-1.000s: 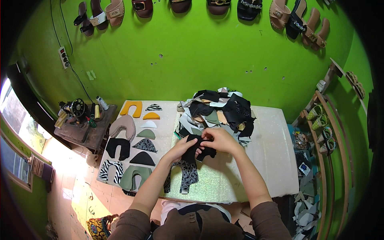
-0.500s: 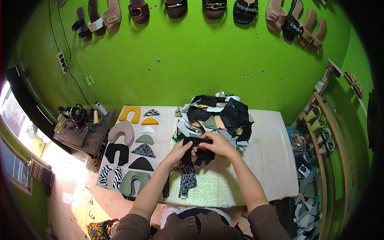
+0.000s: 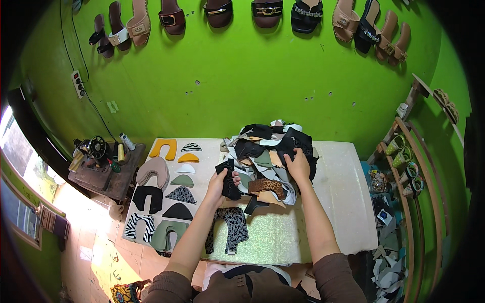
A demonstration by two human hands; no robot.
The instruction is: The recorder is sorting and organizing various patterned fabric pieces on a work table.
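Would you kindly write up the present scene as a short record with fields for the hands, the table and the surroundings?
Left hand: holding a black piece
Right hand: at a black scrap; grip unclear
Scrap pile: mixed colours, with a leopard-print piece
Table, left side: column of U-shaped pieces, half-moon pieces to their right
Between forearms: patterned U-shaped piece, partly hidden
Left of table: sewing machine, thread spools
Wall: green, sandals along the top

Scraps (image 3: 263, 160), cutouts (image 3: 177, 212) on pale table (image 3: 343, 202)
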